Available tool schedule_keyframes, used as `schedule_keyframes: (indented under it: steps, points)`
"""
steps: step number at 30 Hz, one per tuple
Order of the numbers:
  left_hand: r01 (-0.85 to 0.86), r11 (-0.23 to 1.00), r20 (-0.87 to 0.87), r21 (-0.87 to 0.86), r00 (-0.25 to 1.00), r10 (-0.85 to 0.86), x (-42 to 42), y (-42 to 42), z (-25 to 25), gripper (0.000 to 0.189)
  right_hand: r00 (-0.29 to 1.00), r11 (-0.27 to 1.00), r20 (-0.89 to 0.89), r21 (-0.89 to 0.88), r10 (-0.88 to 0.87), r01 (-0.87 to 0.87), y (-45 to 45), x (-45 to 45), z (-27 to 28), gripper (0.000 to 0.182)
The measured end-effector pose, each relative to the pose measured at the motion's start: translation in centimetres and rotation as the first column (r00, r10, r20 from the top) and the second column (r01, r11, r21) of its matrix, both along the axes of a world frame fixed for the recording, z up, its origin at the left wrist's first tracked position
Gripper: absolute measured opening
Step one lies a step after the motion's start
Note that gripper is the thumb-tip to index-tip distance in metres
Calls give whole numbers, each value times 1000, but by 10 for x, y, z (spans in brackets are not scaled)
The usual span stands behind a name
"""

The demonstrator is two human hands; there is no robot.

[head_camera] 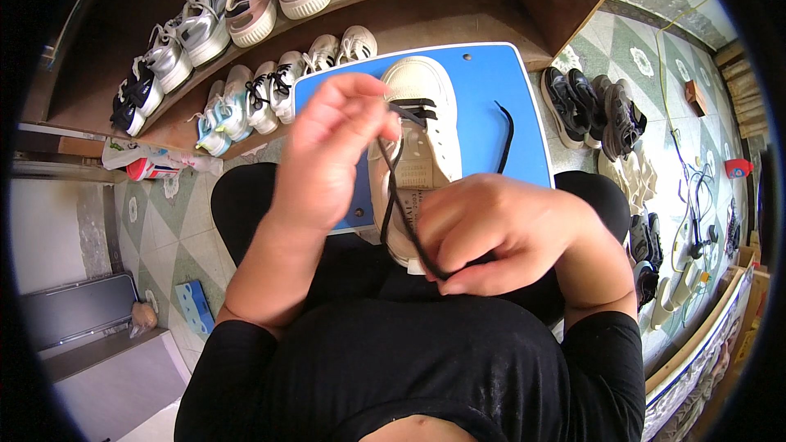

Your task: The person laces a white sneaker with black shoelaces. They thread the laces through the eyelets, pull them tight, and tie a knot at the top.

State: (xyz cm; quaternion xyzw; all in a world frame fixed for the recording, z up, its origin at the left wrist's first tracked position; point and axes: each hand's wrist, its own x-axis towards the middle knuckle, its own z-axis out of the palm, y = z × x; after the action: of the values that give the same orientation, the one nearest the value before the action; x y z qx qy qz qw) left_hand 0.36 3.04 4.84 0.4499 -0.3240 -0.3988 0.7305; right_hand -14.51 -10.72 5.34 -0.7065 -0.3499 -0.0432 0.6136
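Observation:
A white sneaker [451, 141] lies on a small blue table [485, 73], its toe pointing away from me. Black shoelace [393, 184] passes through the eyelets nearest the toe, and the eyelets further up the right side show no lace. My left hand [334, 141] is at the shoe's left side, thumb and fingertips pinching the lace close to the eyelets. Over the heel, my right hand [491, 233] holds a length of the same lace between thumb and curled fingers. A black lace end [508, 135] rests on the table to the right, running down behind my right hand.
Beyond the table, a brown wooden shelf [430, 18] carries rows of sneakers [252, 6]. Dark shoes [568, 107] stand on the tiled floor at the right, with cables [694, 221] further right. A blue flat item [194, 307] lies on the floor at the left.

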Motion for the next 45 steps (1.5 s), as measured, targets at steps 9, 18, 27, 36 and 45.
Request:
schedule_keyframes:
  steps: [9,18,27,36,45]
  points:
    - [-206,899,-193,-386,971,139,64,54,39,24,873,614,-171,649,-457,448,-64,-20,4,44]
    - [-685,670,-46,-285,708,705,105,83,4,12,869,398,-287,800,-402,448,-66,-20,6,39]
    - [-190,959,660,-210,696,282,9,38,-12,14,910,667,-167,632,-379,394,-39,-10,5,34]
    - [-15,992,712,-127,695,102,-54,-18,0,26,866,780,-158,379,-475,497,-13,-5,2,23]
    - [18,1000,818,-8,575,-3,-29,12,15,11,919,391,-346,832,-191,394,-47,-21,3,35]
